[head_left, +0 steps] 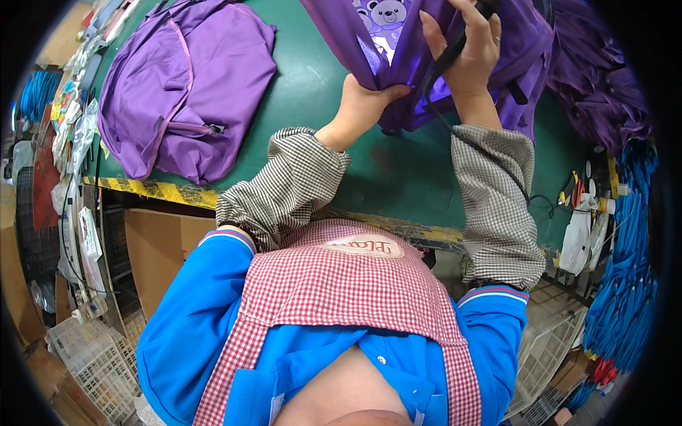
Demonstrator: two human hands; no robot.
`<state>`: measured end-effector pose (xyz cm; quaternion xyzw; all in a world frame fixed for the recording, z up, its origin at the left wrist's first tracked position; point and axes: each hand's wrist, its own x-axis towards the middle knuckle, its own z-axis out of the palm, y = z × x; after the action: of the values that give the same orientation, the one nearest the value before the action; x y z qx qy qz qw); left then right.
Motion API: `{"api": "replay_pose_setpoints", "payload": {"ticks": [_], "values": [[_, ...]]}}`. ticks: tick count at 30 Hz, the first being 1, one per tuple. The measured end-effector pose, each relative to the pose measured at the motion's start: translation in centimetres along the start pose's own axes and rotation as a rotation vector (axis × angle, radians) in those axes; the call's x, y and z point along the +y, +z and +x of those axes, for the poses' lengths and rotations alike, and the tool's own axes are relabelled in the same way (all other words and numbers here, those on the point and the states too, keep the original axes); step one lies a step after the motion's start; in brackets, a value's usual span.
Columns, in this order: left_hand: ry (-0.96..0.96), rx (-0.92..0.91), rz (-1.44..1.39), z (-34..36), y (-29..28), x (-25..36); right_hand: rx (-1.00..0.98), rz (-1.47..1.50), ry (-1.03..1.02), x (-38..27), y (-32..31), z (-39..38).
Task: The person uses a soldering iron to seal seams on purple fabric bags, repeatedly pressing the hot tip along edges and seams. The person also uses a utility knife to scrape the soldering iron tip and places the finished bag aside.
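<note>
A purple bag (334, 35) with a white panel of cartoon bears (387, 21) is at the top middle of the head view, lit bright violet around an opening. My left hand (362, 106) grips its lower fabric edge, thumb stretched to the right. My right hand (472, 57), just right of the opening, is wrapped round a black corded tool (486, 8), mostly hidden at the frame's top. Its black cord (511, 174) runs down over my right sleeve to the table. Another purple bag (181, 99) lies flat to the left of my left hand.
The green table (380, 184) has a yellow-striped front edge. More purple bags (593, 78) are piled at right. Hand tools (574, 190) sit near the right edge, beside hanging blue bundles (621, 277). Cluttered small items line the left, with a cardboard box (153, 255) below the table.
</note>
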<state>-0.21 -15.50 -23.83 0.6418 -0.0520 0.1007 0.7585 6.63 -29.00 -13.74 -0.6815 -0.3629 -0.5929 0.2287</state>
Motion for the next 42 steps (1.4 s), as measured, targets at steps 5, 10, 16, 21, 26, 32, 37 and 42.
{"api": "replay_pose_setpoints", "payload": {"ticks": [5,10,16,21,26,32,37,42], "values": [[0.055,0.006,-0.080,-0.5,-1.6,-0.6,0.019,0.276,0.345,-6.7,-7.1,-2.8],[0.128,-0.017,-0.046,-0.5,-1.0,-0.6,-0.317,0.072,0.219,-12.0,-10.4,-7.1],[0.110,-0.014,-0.002,-0.4,-1.4,-0.8,-0.312,-0.002,0.189,-12.0,-8.8,-8.1],[0.137,0.010,-0.054,-0.3,-1.1,-1.1,-0.328,-0.012,0.188,-12.1,-8.5,-7.8],[0.145,-0.030,-0.005,-0.4,-0.8,-1.3,-0.370,-0.043,0.226,-12.0,-8.0,-7.4],[0.145,-0.105,-0.056,-0.5,-1.0,-0.8,-0.148,0.044,0.244,-10.0,-8.8,-3.6],[0.129,-0.001,-0.124,-0.3,-2.1,0.9,-0.175,-0.123,0.103,-3.2,-2.6,-3.6],[-0.022,-0.113,0.021,-0.1,-8.2,2.4,-0.077,-0.254,0.176,-0.3,-4.0,-6.7]]}}
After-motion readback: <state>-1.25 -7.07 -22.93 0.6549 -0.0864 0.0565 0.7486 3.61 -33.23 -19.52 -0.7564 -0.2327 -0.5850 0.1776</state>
